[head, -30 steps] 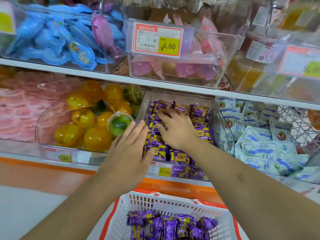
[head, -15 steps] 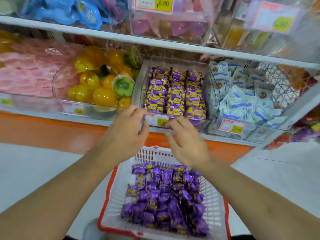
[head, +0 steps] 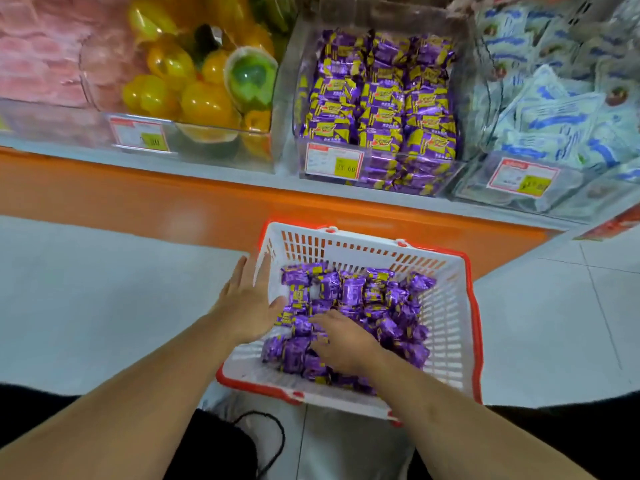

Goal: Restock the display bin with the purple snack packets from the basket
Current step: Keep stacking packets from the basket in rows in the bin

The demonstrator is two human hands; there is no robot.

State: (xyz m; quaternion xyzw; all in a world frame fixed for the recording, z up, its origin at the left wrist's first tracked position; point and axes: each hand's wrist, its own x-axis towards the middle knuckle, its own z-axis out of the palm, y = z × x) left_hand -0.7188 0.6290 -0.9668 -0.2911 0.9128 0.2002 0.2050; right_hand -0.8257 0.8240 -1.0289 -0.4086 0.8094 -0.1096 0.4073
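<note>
Resting on purple packets (head: 349, 292) inside basket (head: 450, 306), right hand (head: 341, 341) grip unclear; left hand (head: 247, 306) flat-fingered at rim.

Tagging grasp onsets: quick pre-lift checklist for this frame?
1. Right hand on the packets in the basket: ok.
2. Right hand's grip closed on a packet: cannot tell, fingertips hidden.
3. Left hand open at the basket edge, holding nothing: ok.
4. Basket has stock left: ok.
5. Display bin has room on top: cannot tell, looks nearly full.
</note>
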